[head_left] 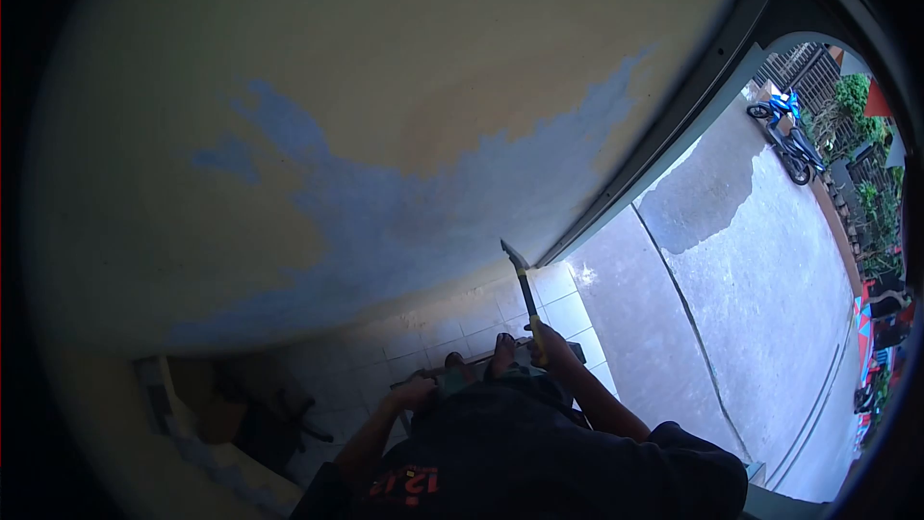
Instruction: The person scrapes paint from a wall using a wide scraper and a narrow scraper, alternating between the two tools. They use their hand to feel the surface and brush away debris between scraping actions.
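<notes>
My right hand (551,345) is wrapped round the yellow grip of a long dark tool (527,294), whose curved metal head points up and left, close to the wall's foot. Near my left knee rests my left hand (416,393), its fingers curled; what they hold, if anything, is too small to tell. In front stands a yellowish wall (385,48) with a wide bluish-grey patch (385,207) of irregular outline. My bare feet show below it on the white tiles.
A dark frame (664,120) edges the wall on the right, with concrete ground (741,279) beyond. A blue motorcycle (789,135) stands at upper right beside plants. At lower left is a dark chair-like object (303,419) near a yellowish ledge (231,467).
</notes>
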